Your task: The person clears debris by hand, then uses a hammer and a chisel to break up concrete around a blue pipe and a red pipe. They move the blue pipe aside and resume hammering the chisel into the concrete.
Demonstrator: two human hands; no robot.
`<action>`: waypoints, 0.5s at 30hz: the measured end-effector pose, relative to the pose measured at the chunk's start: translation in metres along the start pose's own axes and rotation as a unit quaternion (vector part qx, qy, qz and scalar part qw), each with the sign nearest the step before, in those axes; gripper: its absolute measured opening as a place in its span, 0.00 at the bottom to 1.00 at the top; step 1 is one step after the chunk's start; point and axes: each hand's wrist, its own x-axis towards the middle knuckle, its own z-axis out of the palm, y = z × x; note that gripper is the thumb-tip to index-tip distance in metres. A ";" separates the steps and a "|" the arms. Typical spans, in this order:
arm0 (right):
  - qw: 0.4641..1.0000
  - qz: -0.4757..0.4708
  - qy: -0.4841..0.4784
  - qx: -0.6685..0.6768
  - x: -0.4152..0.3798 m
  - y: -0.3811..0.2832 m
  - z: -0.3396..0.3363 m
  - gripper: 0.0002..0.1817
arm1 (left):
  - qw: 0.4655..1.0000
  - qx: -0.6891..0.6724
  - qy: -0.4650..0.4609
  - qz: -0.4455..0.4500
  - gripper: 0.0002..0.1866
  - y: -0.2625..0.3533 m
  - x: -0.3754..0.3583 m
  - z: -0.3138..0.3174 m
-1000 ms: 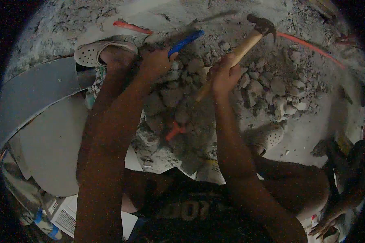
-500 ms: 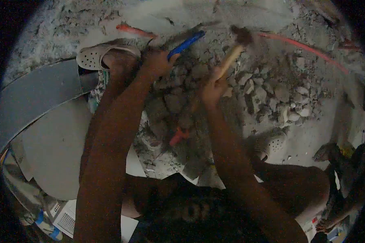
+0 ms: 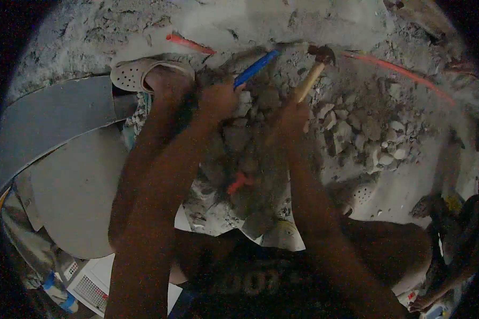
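Note:
My left hand is closed around a blue chisel, which slants up and to the right toward the broken floor. The chisel's far tip is hard to make out in the dim light. My right hand grips the wooden handle of a hammer. The dark hammer head is at the upper end, to the right of the chisel and apart from it. Broken chunks of rubble lie beneath and between my hands.
An orange conduit runs along the right, with another orange piece at upper left. Stone fragments are heaped right of the hammer. A red piece lies in the rubble. My clog stands left; a grey panel is beside it.
The hammer head has moved slightly down and right, and my right hand has lowered. Both hands and the chisel appear slightly further right and lower as the view shifts.

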 end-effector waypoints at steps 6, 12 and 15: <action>0.982 -0.090 -0.055 0.159 0.035 0.031 0.004 0.22 | 0.999 -0.016 0.001 0.032 0.30 -0.009 0.005 0.015; 0.966 -0.146 -0.113 0.178 0.002 0.029 -0.002 0.21 | 0.999 -0.027 0.010 -0.022 0.30 -0.008 0.003 0.013; 0.920 -0.250 0.000 0.301 -0.020 0.010 0.007 0.17 | 0.995 -0.058 0.075 -0.016 0.30 0.001 -0.003 0.003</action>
